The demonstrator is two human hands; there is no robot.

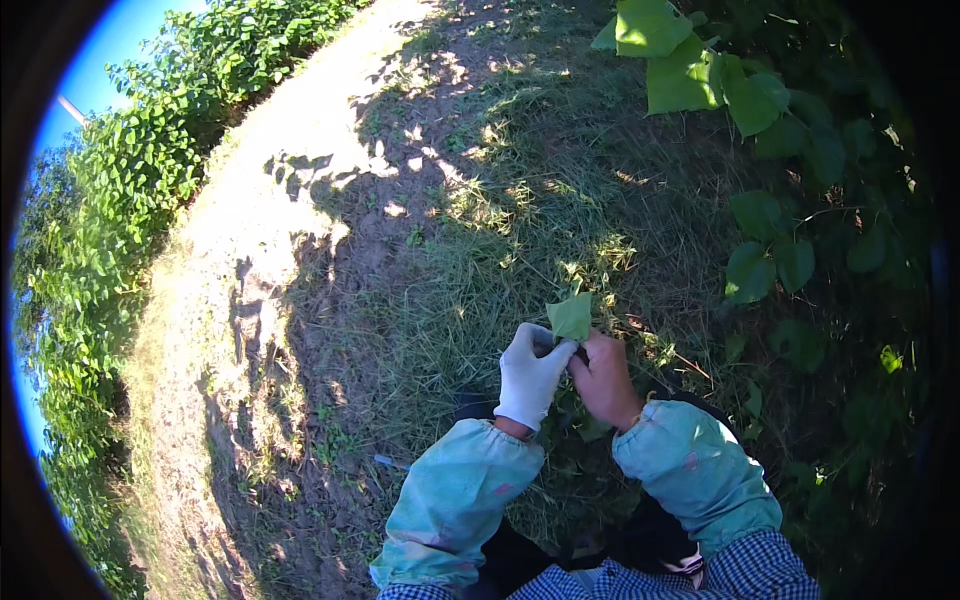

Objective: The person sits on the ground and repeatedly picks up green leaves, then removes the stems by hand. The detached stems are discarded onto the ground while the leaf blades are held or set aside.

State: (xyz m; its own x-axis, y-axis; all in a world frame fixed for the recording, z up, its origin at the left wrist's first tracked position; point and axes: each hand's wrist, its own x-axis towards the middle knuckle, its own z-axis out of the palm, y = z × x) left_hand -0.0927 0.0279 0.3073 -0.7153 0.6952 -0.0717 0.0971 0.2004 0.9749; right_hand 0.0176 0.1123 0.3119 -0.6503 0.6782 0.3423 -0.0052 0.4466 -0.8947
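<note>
My left hand (pixel 531 379), in a white knit glove, meets my bare right hand (pixel 609 379) low over the ground before me. Between their fingertips stands a light green leaf (pixel 571 317), pinched near its lower end with its blade facing up. Both thumbs come together just below the leaf. What else the curled fingers may hold is hidden. Teal oversleeves, the left one (pixel 465 499) and the right one (pixel 697 469), cover my forearms.
Leafy branches (pixel 750 262) hang close on the right, with more broad leaves (pixel 682 67) at upper right. Cut grass (pixel 465 300) covers the shaded soil. A small pale blue object (pixel 390 462) lies left of my left sleeve. A sunlit dirt strip (pixel 217 247) borders a green hedge (pixel 150 150).
</note>
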